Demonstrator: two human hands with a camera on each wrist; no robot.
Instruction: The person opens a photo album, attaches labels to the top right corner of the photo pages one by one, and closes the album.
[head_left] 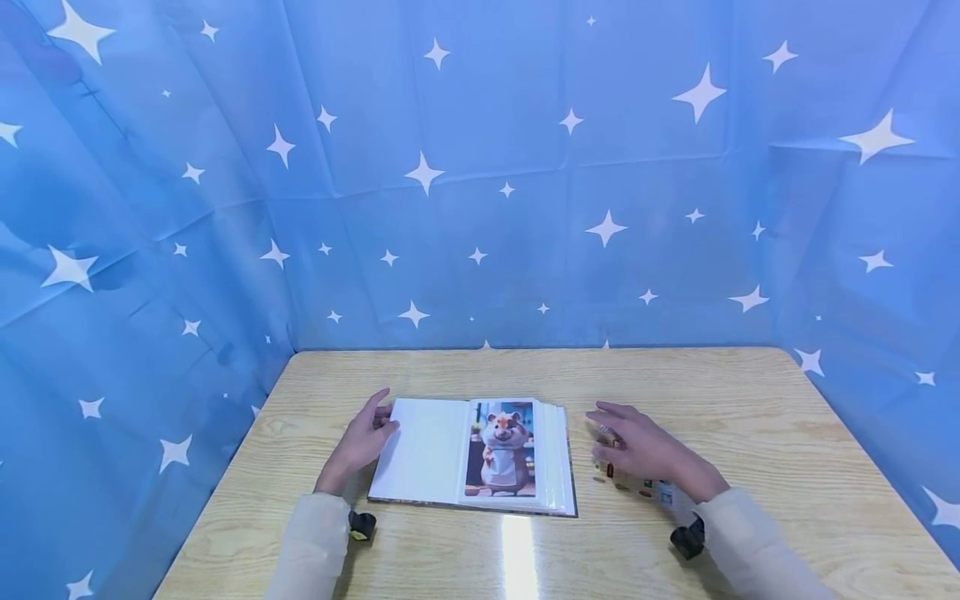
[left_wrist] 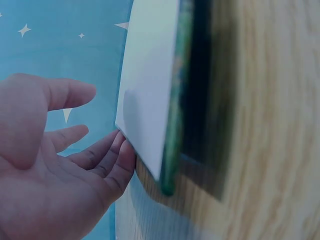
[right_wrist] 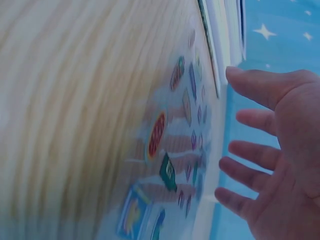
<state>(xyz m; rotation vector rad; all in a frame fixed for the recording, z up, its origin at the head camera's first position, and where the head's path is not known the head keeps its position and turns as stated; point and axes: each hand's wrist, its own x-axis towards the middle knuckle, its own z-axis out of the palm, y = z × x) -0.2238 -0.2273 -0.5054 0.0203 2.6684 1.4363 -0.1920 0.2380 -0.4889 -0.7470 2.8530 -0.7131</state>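
Observation:
A photo album (head_left: pixel 422 450) lies spread on the table, its white inner cover on the left and a stack of clear-sleeved pages on the right. The top sleeve shows a picture of a hamster in an apron (head_left: pixel 501 454). At the album's left edge is my left hand (head_left: pixel 362 443); in the left wrist view its fingertips (left_wrist: pixel 116 142) touch the cover's edge, while the thumb stands apart. My right hand (head_left: pixel 648 450), fingers spread and holding nothing, hovers right of the album above a clear sheet of small colourful stickers (right_wrist: pixel 167 170), which it partly hides in the head view.
The light wood table (head_left: pixel 757 433) extends around the album and the sticker sheet. A blue curtain with white stars (head_left: pixel 510 250) hangs behind it and along both sides. Light glares off the wood just in front of the album.

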